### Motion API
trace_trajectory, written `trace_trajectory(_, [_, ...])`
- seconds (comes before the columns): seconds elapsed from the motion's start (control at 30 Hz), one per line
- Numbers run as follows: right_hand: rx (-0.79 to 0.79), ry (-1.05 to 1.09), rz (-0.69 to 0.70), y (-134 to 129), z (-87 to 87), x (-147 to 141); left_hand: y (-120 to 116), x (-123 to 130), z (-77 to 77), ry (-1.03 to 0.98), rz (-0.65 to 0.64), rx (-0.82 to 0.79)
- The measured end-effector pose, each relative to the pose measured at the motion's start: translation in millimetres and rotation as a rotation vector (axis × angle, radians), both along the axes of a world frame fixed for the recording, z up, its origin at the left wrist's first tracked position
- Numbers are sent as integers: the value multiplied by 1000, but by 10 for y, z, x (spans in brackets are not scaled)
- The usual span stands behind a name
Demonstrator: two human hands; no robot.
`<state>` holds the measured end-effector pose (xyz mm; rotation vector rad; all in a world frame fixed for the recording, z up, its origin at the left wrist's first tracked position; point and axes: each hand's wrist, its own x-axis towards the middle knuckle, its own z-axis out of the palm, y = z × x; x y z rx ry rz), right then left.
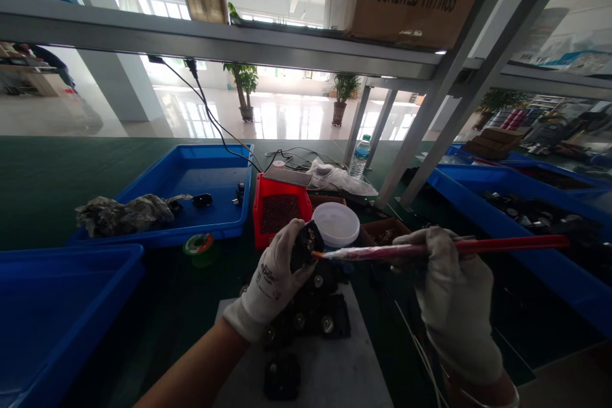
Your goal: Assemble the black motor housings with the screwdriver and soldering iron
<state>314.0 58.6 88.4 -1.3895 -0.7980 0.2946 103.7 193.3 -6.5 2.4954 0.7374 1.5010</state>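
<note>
My gloved left hand [268, 284] is closed around a small black part [306, 243], its face turned up with several small light spots on it. In my gloved right hand [452, 293] is a long red brush [382, 251], gripped like a pen. The orange tip of the brush meets the black part. Below my left hand, several black parts with round metal pieces [327, 324] lie on a pale board [344, 366]. One more black part [282, 377] sits nearer to me on that board. Just past my left hand stands a white round tub [336, 224].
A red bin [259, 220] of small dark pieces stands behind my left hand. Blue trays [229, 229] lie left, and another blue tray [535, 248] of black parts is right. Green tape [199, 248], a water bottle [361, 156] and metal shelf posts [406, 134] are around.
</note>
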Motion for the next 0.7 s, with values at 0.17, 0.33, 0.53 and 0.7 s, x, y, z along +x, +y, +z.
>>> trace_trajectory(0.17, [91, -240, -162, 334, -169, 214, 128, -62, 54, -87, 40, -17])
trace_trajectory(0.33, [-159, -419, 32, 789, -519, 324, 177, -183, 224, -218, 67, -146])
trace_trajectory(0.53, [-469, -472, 97, 330, -677, 423, -70, -433, 496, -494, -21, -455])
trace_trajectory(0.7, [-439, -593, 298, -585, -1094, -20, -686, -757, 309, -587, 40, -604])
